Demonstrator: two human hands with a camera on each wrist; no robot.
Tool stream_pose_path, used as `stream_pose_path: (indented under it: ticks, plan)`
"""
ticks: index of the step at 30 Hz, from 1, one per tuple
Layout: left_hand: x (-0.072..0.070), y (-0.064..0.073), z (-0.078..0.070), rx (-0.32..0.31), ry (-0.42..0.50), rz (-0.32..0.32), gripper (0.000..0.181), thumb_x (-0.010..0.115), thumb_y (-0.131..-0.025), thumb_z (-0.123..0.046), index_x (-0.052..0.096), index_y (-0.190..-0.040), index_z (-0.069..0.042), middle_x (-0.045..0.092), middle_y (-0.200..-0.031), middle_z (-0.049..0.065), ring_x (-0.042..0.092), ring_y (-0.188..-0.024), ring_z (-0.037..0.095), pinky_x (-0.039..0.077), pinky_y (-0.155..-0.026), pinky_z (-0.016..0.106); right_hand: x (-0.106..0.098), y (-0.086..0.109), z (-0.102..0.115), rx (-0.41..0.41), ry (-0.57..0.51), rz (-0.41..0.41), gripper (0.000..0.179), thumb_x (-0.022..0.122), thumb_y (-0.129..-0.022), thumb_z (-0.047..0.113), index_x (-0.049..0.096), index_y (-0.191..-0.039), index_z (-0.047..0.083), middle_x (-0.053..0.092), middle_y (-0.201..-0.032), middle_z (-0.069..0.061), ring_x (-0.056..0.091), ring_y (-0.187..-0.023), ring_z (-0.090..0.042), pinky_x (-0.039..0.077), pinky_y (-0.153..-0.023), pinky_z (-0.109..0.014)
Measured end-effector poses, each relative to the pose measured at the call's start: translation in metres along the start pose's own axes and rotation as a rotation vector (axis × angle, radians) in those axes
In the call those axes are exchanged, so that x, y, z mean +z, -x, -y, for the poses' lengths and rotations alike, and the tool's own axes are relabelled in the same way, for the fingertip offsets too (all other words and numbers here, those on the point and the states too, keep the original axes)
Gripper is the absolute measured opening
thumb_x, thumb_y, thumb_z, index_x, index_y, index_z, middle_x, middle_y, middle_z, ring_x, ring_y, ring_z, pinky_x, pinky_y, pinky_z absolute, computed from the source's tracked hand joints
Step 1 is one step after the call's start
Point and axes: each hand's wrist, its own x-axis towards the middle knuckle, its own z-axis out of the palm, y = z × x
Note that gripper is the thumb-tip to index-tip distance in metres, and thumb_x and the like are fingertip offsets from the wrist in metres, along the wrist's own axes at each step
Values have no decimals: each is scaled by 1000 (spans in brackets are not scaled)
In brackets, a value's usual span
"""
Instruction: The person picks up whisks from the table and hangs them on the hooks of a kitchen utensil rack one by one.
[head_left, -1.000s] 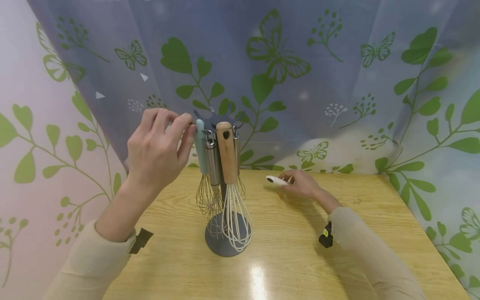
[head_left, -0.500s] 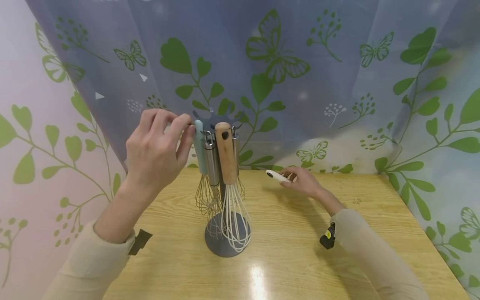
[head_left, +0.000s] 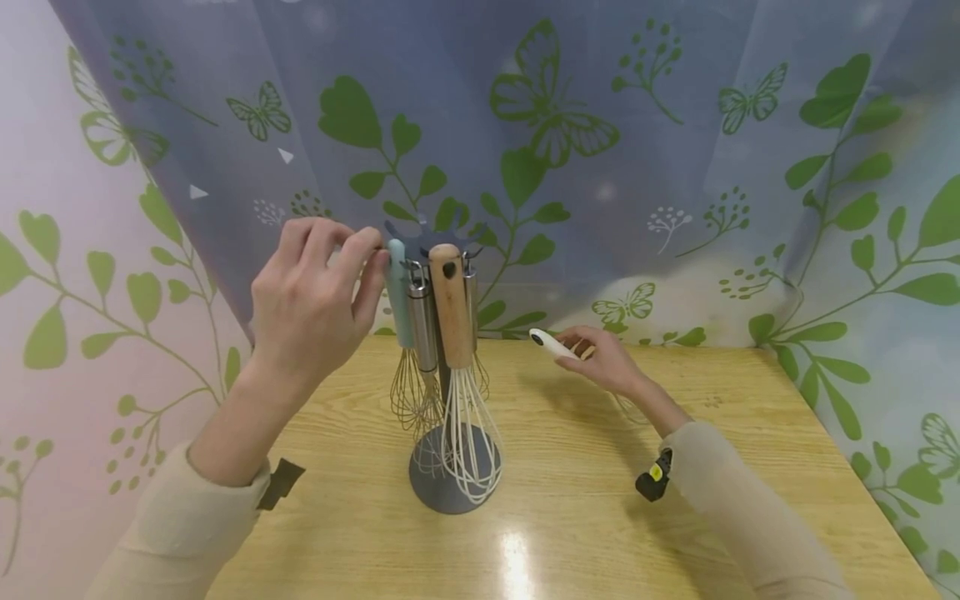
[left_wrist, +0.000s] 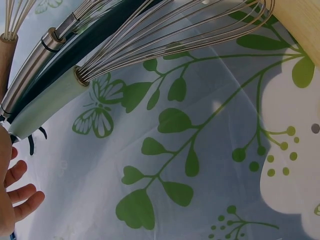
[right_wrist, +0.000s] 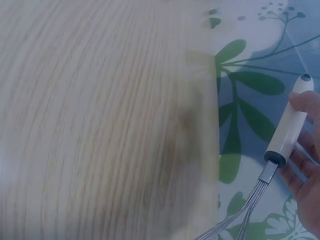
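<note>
At the stand's top left, my left hand (head_left: 311, 279) pinches the upper end of a whisk's light blue handle (head_left: 400, 300) with thumb and forefinger. In the left wrist view this handle (left_wrist: 50, 110) has a wire whisk head, and the other fingers hang loose. My right hand (head_left: 611, 362) grips a white-handled whisk (head_left: 551, 342) above the table, right of the stand. The right wrist view shows the white handle (right_wrist: 287, 131) between thumb and fingers, its metal wires pointing down. The grey stand (head_left: 430, 490) is upright, its hooks partly hidden by the handles.
A wooden-handled whisk (head_left: 453, 308) and a steel-handled whisk (head_left: 425, 329) hang on the stand's front, with another steel handle (head_left: 472, 304) behind. The wood-grain table (head_left: 585, 517) meets a butterfly-and-leaf printed curtain (head_left: 600, 208) at its back edge.
My right hand has raised the white-handled whisk a little off the table, tilting its handle end upward. My left hand stays at the light blue handle.
</note>
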Motion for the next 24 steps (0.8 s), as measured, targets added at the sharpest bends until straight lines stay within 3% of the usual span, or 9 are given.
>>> stream_pose_path:
  ticks: [9,24]
  plan:
    - [-1,0,0,1,-3,5,13,61,-101,-16,69,-104,-5,67,-90,16,60,-92,37,51,-53,48,2,3,15,12,-90,-43,37,81,-93,19,72,-127,9,75,-110,-16,70,-88,-26,59,-61,-28]
    - [0,0,0,-2,3,4,14,61,-102,-16,70,-105,-5,67,-90,16,60,-92,38,51,-53,49,6,5,32,-3,-172,-158,37,83,-91,16,71,-124,7,73,-106,-14,66,-87,-13,58,-70,-20]
